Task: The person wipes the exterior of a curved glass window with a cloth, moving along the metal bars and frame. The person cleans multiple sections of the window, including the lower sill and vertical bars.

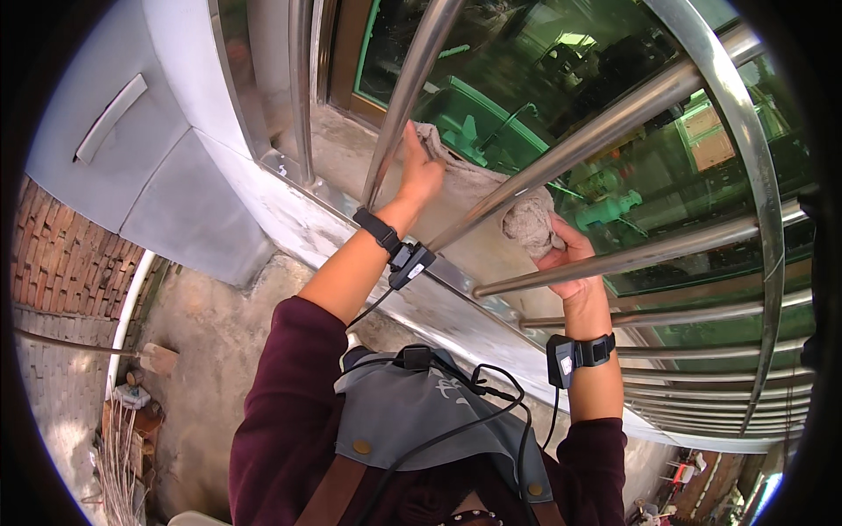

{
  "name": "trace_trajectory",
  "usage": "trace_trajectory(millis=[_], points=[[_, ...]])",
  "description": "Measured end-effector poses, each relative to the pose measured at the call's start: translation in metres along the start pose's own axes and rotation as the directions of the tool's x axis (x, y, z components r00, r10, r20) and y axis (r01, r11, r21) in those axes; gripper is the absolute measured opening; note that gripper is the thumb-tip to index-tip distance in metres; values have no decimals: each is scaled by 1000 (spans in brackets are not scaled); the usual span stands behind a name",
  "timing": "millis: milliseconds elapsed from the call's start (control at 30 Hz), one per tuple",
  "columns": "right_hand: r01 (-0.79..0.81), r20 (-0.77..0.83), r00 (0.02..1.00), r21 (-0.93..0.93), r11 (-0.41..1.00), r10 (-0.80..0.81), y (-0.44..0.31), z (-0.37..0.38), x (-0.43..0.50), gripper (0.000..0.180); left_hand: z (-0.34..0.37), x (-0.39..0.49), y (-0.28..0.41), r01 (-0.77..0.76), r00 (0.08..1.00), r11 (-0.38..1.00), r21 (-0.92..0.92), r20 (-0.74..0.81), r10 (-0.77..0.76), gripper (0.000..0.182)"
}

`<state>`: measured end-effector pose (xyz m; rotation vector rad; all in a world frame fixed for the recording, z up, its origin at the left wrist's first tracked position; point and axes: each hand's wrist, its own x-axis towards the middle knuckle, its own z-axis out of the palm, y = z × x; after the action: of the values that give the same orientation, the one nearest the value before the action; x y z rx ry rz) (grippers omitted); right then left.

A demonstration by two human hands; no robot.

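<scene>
My left hand (422, 169) reaches between the stainless-steel window bars (566, 141) and grips one end of a grey-beige cloth (528, 227). On the other side of a bar, my right hand (572, 253) holds the cloth's bunched, rolled end. Between both hands the cloth stretches along the concrete window sill (470, 200), close to the foot of the green-tinted window pane (592, 125). Part of the cloth is hidden behind a bar. The right palm is partly covered by another bar, and the left fingertips are partly out of sight.
A curved flat steel band (756, 151) crosses the bars at right. Through the glass show a sink (506, 108) and a tap. At left are a grey panel with a handle (112, 118), a shovel (160, 359) and a bundle of sticks (117, 454). A black cable (454, 430) crosses my apron.
</scene>
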<state>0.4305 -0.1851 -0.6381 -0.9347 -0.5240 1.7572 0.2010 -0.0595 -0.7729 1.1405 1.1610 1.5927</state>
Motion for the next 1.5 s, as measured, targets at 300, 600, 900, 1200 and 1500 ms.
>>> trace_trajectory(millis=[300,600,900,1200,1500], points=[[8,-5,1000,-153,988,-9,-5,12,12,34,11,26,9,422,906,854,-304,116,-407,108],[179,-145,969,-152,972,-201,-1,3,-7,26,-17,-28,56,537,832,806,-249,312,-458,82],[426,106,901,-35,904,-420,-20,22,-28,35,-67,-81,118,278,880,865,-418,472,-55,60],[271,286,930,-102,957,-232,-27,17,-7,45,-18,-42,166,586,602,743,-324,788,-131,80],[203,200,967,-237,950,-157,-24,11,-18,47,-10,-52,160,476,600,842,-252,794,-102,92]])
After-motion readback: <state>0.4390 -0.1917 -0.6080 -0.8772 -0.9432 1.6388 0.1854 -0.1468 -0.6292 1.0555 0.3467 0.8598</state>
